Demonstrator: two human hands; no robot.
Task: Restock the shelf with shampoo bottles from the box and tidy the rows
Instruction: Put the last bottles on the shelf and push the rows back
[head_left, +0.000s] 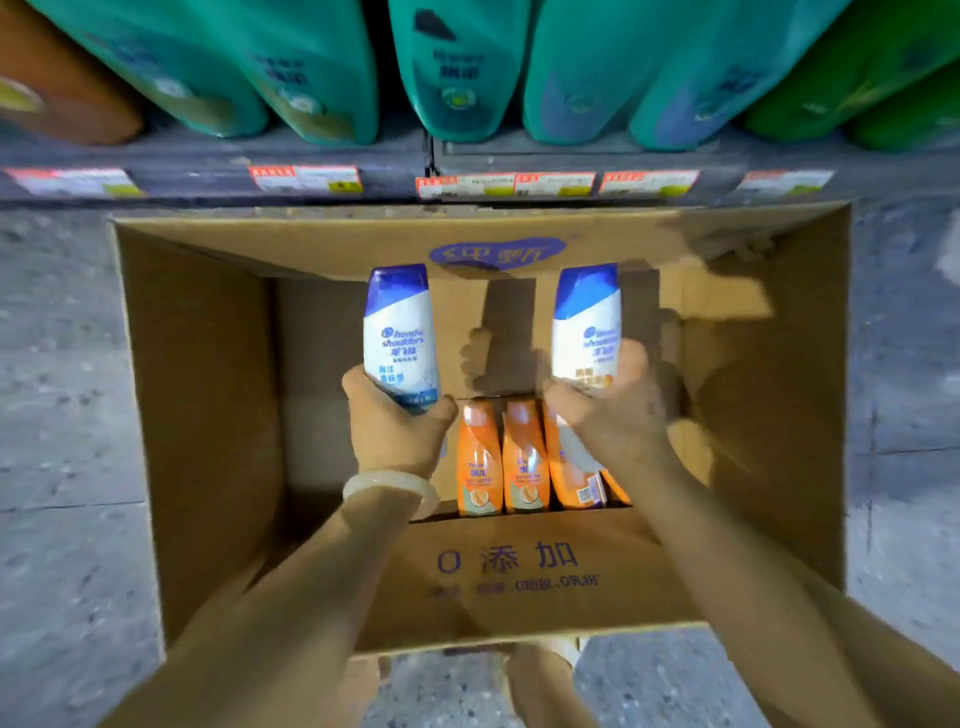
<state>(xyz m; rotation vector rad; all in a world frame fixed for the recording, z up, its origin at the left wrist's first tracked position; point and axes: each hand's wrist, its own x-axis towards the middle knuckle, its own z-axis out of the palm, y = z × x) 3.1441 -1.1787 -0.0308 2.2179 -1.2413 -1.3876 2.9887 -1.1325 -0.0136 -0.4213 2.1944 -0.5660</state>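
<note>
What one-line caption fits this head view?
Left hand and right hand each hold a white-and-blue shampoo bottle over the open cardboard box of orange bottles.

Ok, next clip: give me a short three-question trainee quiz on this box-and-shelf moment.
1. True or false: each hand grips a white-and-blue shampoo bottle.
2. What colour are the bottles left in the cardboard box?
3. The bracelet is on which wrist? A) left B) right

Key
1. True: the left hand holds the left bottle, the right hand holds the right bottle.
2. Orange: orange bottles lie in a row.
3. A
</note>
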